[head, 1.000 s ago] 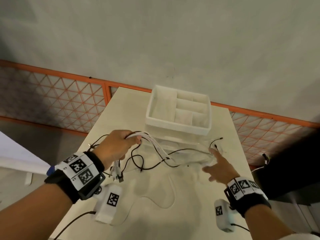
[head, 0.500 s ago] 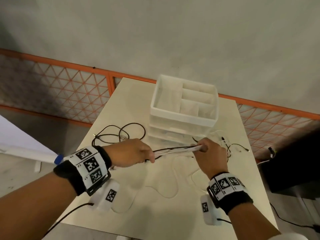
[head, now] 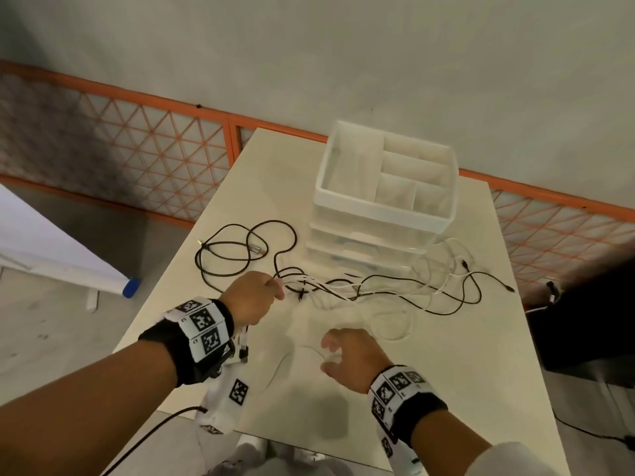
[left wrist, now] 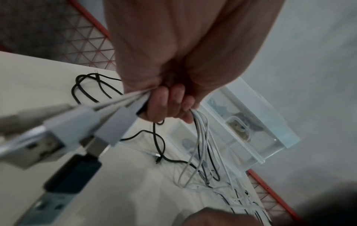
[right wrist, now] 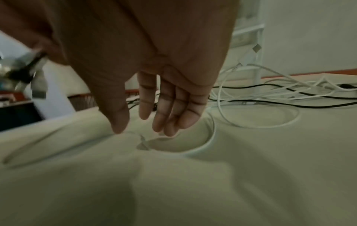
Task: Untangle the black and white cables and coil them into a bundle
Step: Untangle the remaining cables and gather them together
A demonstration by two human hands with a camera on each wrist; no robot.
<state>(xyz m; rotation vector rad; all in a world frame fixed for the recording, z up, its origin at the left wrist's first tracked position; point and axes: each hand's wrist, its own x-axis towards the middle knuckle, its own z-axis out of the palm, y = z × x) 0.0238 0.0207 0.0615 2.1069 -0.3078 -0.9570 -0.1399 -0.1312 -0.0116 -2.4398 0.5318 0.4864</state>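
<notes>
head view: cream table, grey wall, orange mesh fence.

The head camera sits above my forearms and looks forward and down across the table toward the far wall, taking in both wrists. The left wrist camera looks along my left hand at close range, toward the far right, with the USB plugs very near the lens. The right wrist camera looks along my right hand from low over the tabletop. All three views share the drawer organizer and the cables lying near it.
</notes>
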